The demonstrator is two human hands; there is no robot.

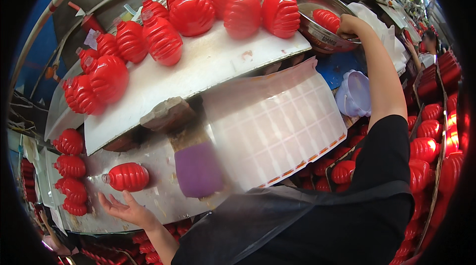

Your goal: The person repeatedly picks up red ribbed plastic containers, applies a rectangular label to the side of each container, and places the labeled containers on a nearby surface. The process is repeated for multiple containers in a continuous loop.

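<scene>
My right arm reaches far out to the right, where my right hand (349,25) is closed on one end of a ribbed red plastic bottle (326,18). That bottle lies tilted inside a round metal basin (331,43); the basin's contents are partly hidden. Near the table's front left, my left hand (128,209) is open, palm up and fingers spread, with nothing in it. Just beyond its fingertips a single red bottle (130,176) rests on its side on the metal tabletop (163,198), its clear neck pointing left.
Several red bottles (191,12) stand on a raised white board (213,59), and more bottles (69,166) line the left edge. A stone block (167,114), purple pad (199,170), translucent sheet (277,131) and lilac basket (356,94) lie around. Stacked red bottles (424,148) fill the right.
</scene>
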